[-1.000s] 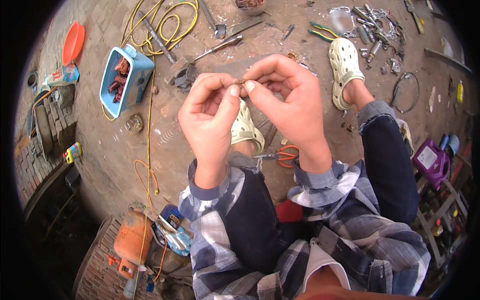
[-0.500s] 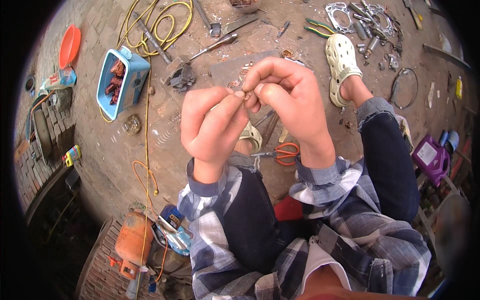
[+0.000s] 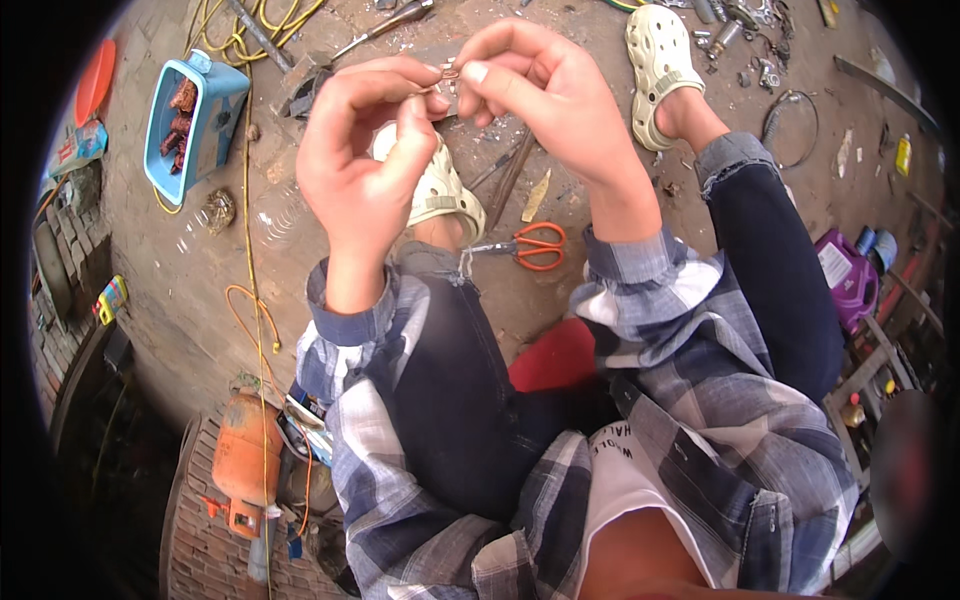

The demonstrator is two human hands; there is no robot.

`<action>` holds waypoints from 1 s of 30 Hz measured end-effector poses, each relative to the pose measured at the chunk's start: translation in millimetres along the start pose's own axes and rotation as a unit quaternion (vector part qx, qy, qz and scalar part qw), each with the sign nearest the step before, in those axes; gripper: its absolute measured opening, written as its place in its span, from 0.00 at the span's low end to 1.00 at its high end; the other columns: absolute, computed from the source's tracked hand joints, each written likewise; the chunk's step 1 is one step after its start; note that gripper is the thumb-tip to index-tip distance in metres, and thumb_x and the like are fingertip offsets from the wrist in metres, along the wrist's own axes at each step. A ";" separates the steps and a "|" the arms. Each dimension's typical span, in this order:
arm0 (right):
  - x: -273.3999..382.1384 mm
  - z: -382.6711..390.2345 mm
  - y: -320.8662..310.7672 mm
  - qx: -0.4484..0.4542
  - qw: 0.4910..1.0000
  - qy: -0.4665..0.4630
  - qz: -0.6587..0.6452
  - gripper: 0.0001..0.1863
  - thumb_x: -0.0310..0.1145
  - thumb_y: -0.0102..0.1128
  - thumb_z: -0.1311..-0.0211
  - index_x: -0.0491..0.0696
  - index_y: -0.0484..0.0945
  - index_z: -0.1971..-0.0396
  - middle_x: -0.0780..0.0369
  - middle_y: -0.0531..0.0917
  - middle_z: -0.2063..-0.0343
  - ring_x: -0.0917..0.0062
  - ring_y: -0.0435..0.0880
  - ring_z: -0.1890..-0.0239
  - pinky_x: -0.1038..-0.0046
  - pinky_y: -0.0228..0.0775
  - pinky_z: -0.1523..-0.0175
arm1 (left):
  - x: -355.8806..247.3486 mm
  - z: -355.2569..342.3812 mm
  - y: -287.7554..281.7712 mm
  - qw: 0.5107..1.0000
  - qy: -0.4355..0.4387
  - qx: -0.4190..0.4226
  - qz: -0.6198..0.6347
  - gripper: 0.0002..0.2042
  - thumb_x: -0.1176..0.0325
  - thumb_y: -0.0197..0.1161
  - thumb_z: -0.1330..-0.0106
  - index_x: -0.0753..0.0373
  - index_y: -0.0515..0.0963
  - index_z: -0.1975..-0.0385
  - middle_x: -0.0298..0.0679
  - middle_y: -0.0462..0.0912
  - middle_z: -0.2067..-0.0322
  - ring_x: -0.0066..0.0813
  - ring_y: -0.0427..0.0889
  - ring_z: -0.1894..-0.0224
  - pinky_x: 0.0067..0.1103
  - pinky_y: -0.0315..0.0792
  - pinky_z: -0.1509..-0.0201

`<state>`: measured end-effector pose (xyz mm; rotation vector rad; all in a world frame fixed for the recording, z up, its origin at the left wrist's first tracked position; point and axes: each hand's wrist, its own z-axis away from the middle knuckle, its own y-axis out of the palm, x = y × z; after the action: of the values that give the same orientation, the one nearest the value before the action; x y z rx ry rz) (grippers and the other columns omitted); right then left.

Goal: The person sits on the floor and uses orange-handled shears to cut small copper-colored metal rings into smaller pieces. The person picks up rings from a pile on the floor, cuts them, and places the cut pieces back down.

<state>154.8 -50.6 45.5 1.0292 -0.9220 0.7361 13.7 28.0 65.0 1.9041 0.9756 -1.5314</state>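
Note:
My left hand [image 3: 360, 160] and my right hand [image 3: 560, 110] are raised close together over the ground in front of me. Between the thumb and forefinger of the right is a small copper-coloured piece [image 3: 450, 74], too small to name exactly. The left hand's fingers curl toward its thumb beside that piece; a thin bit seems to lie between them, though I cannot make it out. Below the hands lie scissors with orange handles [image 3: 540, 247], near my pale clog [image 3: 440, 190].
At left stands a light blue bucket [image 3: 212, 130] with reddish copper wire bundles [image 3: 181, 125] inside. A yellow hose [image 3: 246, 180] runs along the ground toward an orange gas cylinder [image 3: 245, 445]. Metal parts [image 3: 735, 40] lie at upper right, a purple jug [image 3: 845, 280] at far right.
The view has shifted, so the ground things appear higher and further left. My hands have drawn slightly apart, and the left hand's thumb has spread from its forefinger.

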 end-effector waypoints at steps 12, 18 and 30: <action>-244.1 204.1 -39.2 -0.062 0.830 0.039 0.552 0.15 0.30 0.62 0.57 0.46 0.70 0.67 0.57 0.74 0.66 0.63 0.74 0.62 0.66 0.71 0.60 | -124.8 93.4 -75.7 0.976 -0.159 -0.118 -0.097 0.05 0.80 0.52 0.37 0.70 0.72 0.63 0.45 0.77 0.67 0.25 0.75 0.72 0.18 0.71 0.67; -267.6 198.5 -73.6 0.141 0.686 -0.001 0.713 0.16 0.32 0.57 0.53 0.42 0.70 0.63 0.57 0.75 0.67 0.64 0.76 0.62 0.65 0.72 0.56 | -193.8 179.3 -111.9 0.962 -0.154 -0.203 -0.096 0.06 0.81 0.54 0.40 0.69 0.71 0.64 0.44 0.76 0.68 0.26 0.75 0.71 0.18 0.71 0.68; -93.6 220.1 10.0 0.194 0.731 0.282 0.590 0.27 0.54 0.62 0.57 0.42 0.78 0.68 0.55 0.82 0.75 0.69 0.81 0.74 0.71 0.72 0.67 | -222.6 236.5 -3.9 0.875 -0.134 -0.297 0.358 0.11 0.77 0.57 0.40 0.67 0.71 0.57 0.40 0.74 0.66 0.18 0.66 0.74 0.12 0.64 0.73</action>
<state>43.6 -260.4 15.0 0.3578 -0.8119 2.2598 -157.1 -197.3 224.8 1.3259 0.4419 -0.8748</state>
